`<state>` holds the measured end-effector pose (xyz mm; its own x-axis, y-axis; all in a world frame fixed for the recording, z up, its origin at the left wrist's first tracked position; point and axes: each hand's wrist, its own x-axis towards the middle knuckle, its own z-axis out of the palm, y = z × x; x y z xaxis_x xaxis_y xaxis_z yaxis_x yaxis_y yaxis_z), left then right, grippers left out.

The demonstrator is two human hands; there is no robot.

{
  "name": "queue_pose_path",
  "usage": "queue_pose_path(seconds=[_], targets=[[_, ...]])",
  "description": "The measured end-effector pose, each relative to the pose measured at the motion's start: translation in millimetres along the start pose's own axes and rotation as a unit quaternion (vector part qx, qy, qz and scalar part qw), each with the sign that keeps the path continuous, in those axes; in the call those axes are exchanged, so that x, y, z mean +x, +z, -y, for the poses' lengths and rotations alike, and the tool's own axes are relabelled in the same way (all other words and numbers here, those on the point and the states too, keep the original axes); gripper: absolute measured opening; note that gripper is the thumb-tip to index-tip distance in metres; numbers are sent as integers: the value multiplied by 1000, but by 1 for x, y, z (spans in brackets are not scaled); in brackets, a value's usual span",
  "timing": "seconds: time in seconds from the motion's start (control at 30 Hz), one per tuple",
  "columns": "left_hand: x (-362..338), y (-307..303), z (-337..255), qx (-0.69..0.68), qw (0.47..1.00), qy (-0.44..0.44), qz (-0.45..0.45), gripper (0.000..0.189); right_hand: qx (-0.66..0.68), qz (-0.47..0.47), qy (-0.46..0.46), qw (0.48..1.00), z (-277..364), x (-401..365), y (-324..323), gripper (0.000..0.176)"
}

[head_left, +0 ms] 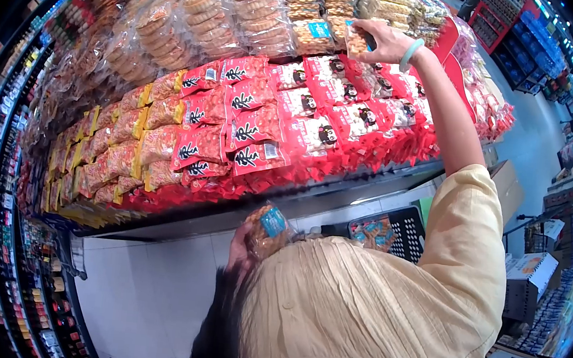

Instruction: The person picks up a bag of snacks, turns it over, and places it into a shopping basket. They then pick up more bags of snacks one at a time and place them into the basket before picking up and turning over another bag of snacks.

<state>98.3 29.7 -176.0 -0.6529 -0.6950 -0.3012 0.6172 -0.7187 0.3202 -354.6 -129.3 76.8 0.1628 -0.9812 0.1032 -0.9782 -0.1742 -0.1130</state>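
At the upper back of the display my right hand [384, 44], with a pale green bangle on the wrist, grips a clear snack packet [358, 41] with a blue label. Stacks of similar packets [313, 34] stand just left of it. Low and close to my body, my left hand [241, 247] holds another clear packet of brown snacks [267, 229] with a blue label. Part of this hand is hidden behind the packet and dark hair. Red and white bags [319, 133] lie in rows below my right hand.
Red bags [199, 142] and yellow-edged bags [163, 124] fill the display's front and left. A black crate [406, 232] with packets in it stands beside my body. Cardboard boxes [532, 268] are at the right, tall shelves [4, 170] at the left, pale floor tiles [149, 290] below.
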Motion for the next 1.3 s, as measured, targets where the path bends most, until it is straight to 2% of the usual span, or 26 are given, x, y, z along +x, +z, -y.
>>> queue_pose_path(seconds=[0.03, 0.1, 0.23, 0.3, 0.37, 0.53, 0.63, 0.7, 0.73, 0.8, 0.87, 0.93, 1.03, 1.07, 1.13, 1.2, 1.3], targets=[[0, -1, 2, 0, 1000, -2, -1, 67, -8, -41, -19, 999, -4, 3, 1, 81], [0, 6, 3, -21, 1000, -19, 9, 66, -32, -63, -24, 997, 1, 8, -5, 79], [2, 2, 6, -35, 999, -13, 2, 63, -54, -78, -50, 994, -15, 38, 8, 78], [3, -4, 5, -6, 1000, 10, -27, 53, -50, -92, -61, 993, -20, 47, 13, 77], [0, -6, 5, -9, 999, 11, -47, 52, -80, -101, -65, 989, -23, 55, 16, 76], [-4, -11, 5, -2, 997, 14, -71, 52, -74, -57, -26, 995, -21, 68, 12, 78], [-2, -21, 8, -38, 998, 14, -51, 52, -71, -41, -5, 997, -23, 72, 13, 84], [-5, -11, 8, 5, 998, 27, -63, 63, -74, -28, 4, 997, -31, 74, 16, 89], [-6, -9, 7, 3, 998, 28, -64, 63, -100, -54, -18, 993, -35, 73, 21, 90], [-7, -7, 5, -46, 999, 2, -2, 55, -125, -57, -16, 990, -33, 71, 21, 89], [-6, -10, 5, -43, 999, -1, -2, 56, -150, -60, -13, 987, -35, 68, 24, 88], [-5, -12, 6, -41, 999, -4, -2, 56, -196, -122, -58, 971, -39, 66, 30, 81], [-6, -6, 7, -39, 999, -1, -27, 54, -224, -99, -12, 969, -28, 58, 30, 74], [-5, -4, 7, -22, 999, 8, -23, 53, -252, -155, -38, 955, -33, 60, 37, 66], [-5, -6, 8, -6, 1000, 17, -19, 51, -257, -151, -32, 954, -26, 55, 32, 63], [-2, -17, 9, 5, 997, 25, -79, 48, -262, -148, -27, 953, -28, 54, 33, 61], [0, -27, 8, 12, 995, 19, -96, 47, -280, -167, -37, 945, -30, 55, 34, 54]])
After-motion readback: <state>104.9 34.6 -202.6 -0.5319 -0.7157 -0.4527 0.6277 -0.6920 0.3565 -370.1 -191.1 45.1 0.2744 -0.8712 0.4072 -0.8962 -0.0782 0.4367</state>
